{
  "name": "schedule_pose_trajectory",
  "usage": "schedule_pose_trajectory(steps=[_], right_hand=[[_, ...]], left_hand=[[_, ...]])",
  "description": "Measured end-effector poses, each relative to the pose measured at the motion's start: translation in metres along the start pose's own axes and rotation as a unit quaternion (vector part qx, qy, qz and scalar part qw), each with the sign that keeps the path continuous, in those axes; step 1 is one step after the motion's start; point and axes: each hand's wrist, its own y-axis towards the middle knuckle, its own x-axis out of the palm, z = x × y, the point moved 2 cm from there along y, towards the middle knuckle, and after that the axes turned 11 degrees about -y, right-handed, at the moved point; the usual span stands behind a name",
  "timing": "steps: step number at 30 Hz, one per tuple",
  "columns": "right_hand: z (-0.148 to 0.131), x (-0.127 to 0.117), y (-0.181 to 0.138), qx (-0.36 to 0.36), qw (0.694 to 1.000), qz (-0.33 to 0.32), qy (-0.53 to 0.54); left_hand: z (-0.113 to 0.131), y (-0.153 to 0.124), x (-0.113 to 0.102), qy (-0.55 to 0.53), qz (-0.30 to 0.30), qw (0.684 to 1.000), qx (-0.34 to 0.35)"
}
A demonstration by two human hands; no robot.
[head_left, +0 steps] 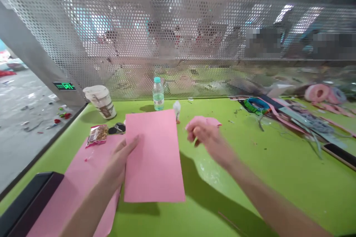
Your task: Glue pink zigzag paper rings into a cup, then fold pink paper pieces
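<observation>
My left hand grips the left edge of a pink paper sheet and holds it up above the green table. My right hand is raised to the right of the sheet, blurred by motion, with its fingers curled together. A small pink paper piece shows just behind it; whether the hand holds that piece is unclear. A larger pink sheet lies flat on the table under my left forearm.
A paper cup, a small water bottle, a glue bottle and a snack packet stand toward the back left. Paper strips and tape rolls clutter the right. A dark device sits at the near left. Perforated metal screen behind.
</observation>
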Motion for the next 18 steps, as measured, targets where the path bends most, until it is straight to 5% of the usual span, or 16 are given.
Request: schedule_pose_trajectory(steps=[3, 18], right_hand=[[0.024, 0.041, -0.023, 0.107, 0.98, -0.118, 0.118], [0.056, 0.076, -0.041, 0.118, 0.983, -0.071, 0.124]], left_hand=[[-0.023, 0.012, -0.008, -0.048, 0.037, 0.998, -0.001], [-0.063, 0.028, -0.024, 0.022, -0.034, 0.999, -0.006]])
